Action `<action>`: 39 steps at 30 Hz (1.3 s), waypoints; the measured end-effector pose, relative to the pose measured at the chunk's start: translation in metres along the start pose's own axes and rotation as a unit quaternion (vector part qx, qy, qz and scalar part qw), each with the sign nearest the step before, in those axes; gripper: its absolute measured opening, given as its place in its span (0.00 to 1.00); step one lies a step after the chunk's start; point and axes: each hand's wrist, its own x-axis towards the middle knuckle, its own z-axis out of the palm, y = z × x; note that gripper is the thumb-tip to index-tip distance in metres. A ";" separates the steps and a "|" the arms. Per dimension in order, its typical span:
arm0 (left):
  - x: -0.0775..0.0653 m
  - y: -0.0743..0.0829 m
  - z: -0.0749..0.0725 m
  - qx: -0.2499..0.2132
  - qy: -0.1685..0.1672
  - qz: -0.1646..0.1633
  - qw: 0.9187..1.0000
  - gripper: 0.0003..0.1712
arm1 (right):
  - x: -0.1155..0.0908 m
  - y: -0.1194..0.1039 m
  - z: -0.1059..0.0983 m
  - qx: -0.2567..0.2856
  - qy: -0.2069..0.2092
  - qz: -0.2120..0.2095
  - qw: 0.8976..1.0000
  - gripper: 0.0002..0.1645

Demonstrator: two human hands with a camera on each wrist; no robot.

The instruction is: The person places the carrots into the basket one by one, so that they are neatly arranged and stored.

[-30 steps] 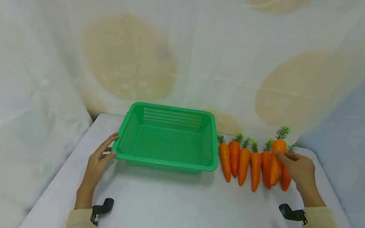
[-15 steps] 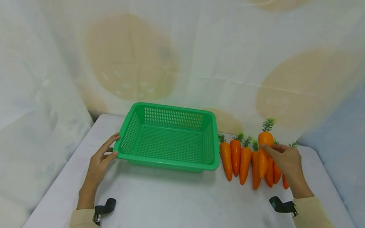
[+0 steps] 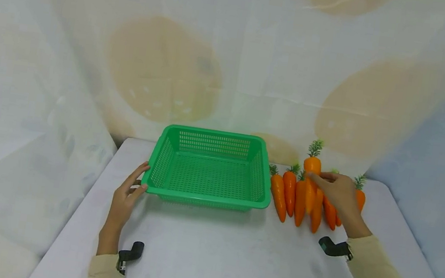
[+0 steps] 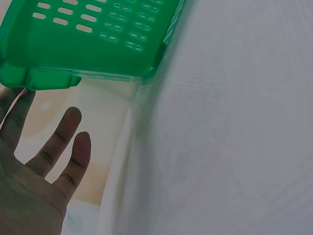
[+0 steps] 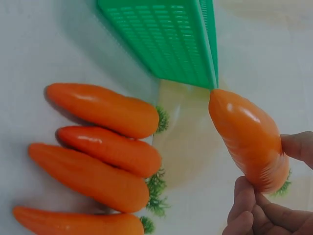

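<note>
My right hand (image 3: 338, 189) pinches an orange carrot (image 3: 311, 170) with a green leafy top between thumb and fingers. It holds this carrot above a row of several other carrots (image 3: 278, 197). Close up in the right wrist view, the held carrot (image 5: 249, 139) points its tip toward the green basket (image 5: 161, 39). My left hand (image 3: 121, 203) touches the left rim of the basket (image 3: 205, 198) with extended fingertips. The left wrist view shows two straight, spread fingers (image 4: 61, 139) apart from the basket's underside (image 4: 83, 54); the other fingertips are partly hidden by its rim.
The basket stands on a white-covered table (image 3: 211, 251) near its back edge, just left of the carrot row. Behind hangs a pale curtain (image 3: 249, 67) with large tan shapes. A bluish cloth (image 3: 441, 165) borders the right side.
The right hand has carried the held carrot leftward and slightly up, over the row, toward the basket. Carrots at the right of the row have come into view. The left hand stays at the rim.
</note>
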 end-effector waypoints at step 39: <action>0.000 0.007 0.021 -0.009 0.000 0.011 1.000 0.28 | 0.017 -0.061 0.034 0.062 -0.046 -0.021 0.997 0.49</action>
